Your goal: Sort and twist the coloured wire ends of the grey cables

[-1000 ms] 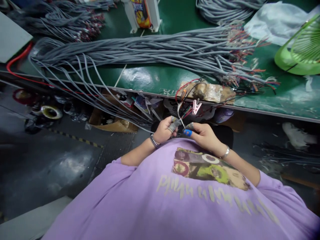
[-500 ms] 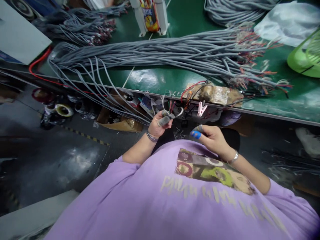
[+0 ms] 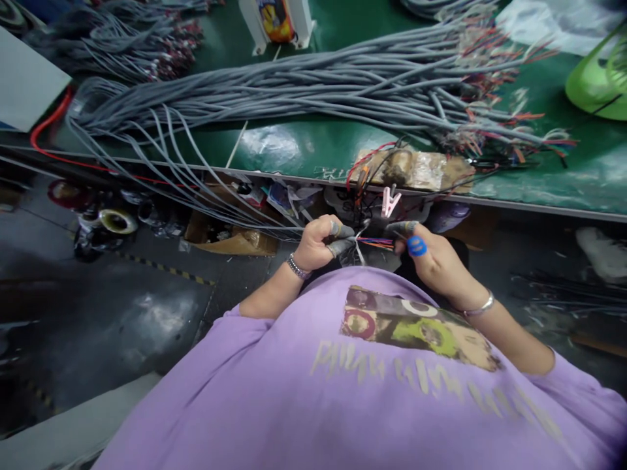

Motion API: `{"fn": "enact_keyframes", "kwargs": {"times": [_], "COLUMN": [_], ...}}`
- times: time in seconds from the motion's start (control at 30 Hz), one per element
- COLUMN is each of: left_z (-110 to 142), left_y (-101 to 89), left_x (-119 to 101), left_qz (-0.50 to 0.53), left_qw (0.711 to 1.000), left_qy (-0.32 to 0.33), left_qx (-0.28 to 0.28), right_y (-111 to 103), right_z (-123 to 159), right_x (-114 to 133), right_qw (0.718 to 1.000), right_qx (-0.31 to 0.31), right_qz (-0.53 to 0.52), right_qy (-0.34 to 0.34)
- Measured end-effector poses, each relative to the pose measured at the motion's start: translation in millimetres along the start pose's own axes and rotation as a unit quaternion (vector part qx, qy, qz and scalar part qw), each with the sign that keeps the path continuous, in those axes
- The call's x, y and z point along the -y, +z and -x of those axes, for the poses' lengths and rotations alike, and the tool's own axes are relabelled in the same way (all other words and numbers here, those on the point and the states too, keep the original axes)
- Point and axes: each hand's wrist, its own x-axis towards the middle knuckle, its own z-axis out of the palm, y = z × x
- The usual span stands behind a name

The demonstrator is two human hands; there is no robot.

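My left hand (image 3: 323, 243) is closed, pinching the end of a grey cable (image 3: 284, 228) between thumb and forefinger, both in grey finger covers. Several thin coloured wires (image 3: 376, 242), purple, red and orange among them, stick out straight to the right from that pinch. A pale strand (image 3: 360, 253) hangs below it. At the wires' far ends is my right hand (image 3: 434, 258), fingers curled, with blue tape on the thumb and a grey cover on the forefinger. The wire tips reach its fingers, where the exact contact is partly hidden.
A long bundle of grey cables (image 3: 294, 88) lies across the green bench (image 3: 279, 147). At the bench edge are a taped block (image 3: 424, 168) and a pink clip (image 3: 390, 202). A green fan (image 3: 595, 88) stands right; an open carton (image 3: 230, 241) sits below the bench.
My right hand moved away from the left, then came back higher to the wire ends. The coloured wires, earlier pointing up from the left hand, now stretch rightward between both hands.
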Motion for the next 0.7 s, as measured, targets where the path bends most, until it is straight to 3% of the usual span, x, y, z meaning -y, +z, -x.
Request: {"fn": "enact_keyframes", "kwargs": {"times": [0.1, 0.2, 0.3, 0.4, 0.5, 0.57, 0.7], "left_z": [0, 0, 2, 5, 8, 9, 10], "left_y": [1.8, 4.0, 8.0, 14.2, 20.3, 23.0, 25.7], "left_x": [-7, -9, -6, 0, 6, 8, 8], "left_qz": [-0.081, -0.108, -0.062, 0.055, 0.19, 0.251, 0.294], "left_qw": [0.997, 0.994, 0.998, 0.997, 0.966, 0.942, 0.928], "left_qy": [0.017, 0.029, 0.02, -0.051, -0.14, -0.178, -0.19], "left_qx": [-0.004, 0.006, 0.002, -0.033, -0.107, -0.134, -0.124], "right_y": [-12, -19, -20, -19, -10, 3, 37], "right_z": [6, 8, 4, -1, -5, -8, -19], "right_x": [6, 23, 35, 32, 22, 18, 21], "right_qw": [0.997, 0.99, 0.991, 0.992, 0.992, 0.986, 0.932], "right_qx": [-0.072, -0.126, -0.102, -0.103, -0.122, -0.103, -0.056], "right_qz": [0.023, 0.058, 0.075, 0.068, -0.013, -0.116, -0.325], "right_qy": [0.018, -0.011, -0.036, -0.025, 0.011, 0.059, 0.152]}}
